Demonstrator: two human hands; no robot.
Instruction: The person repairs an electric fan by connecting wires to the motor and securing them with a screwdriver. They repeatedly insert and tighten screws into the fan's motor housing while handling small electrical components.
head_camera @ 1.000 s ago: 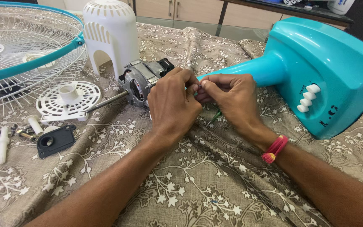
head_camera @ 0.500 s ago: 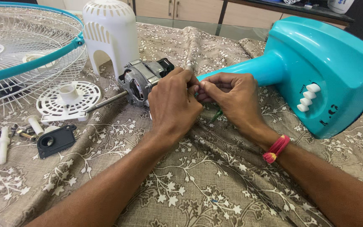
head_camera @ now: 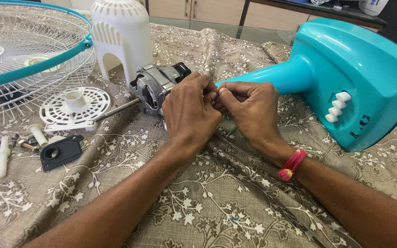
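A grey metal fan motor (head_camera: 155, 87) with a thin shaft lies on the patterned cloth, joined to the turquoise fan stand (head_camera: 350, 78). My left hand (head_camera: 191, 112) and my right hand (head_camera: 249, 108) meet just right of the motor, where the stand's neck reaches it. Both have fingers pinched tight together on something small between them, hidden by the fingers; a green wire (head_camera: 232, 131) shows under my right hand. A red thread band circles my right wrist.
A white motor cover (head_camera: 122, 32) stands behind the motor. A wire fan guard with turquoise rim (head_camera: 28, 64) lies at left. Near it are a white round grille plate (head_camera: 76, 108), a black plastic bracket (head_camera: 60, 151), white knobs and screws (head_camera: 17, 144).
Almost nothing differs; both hands stay pinched together beside the motor, with only slight finger movement.
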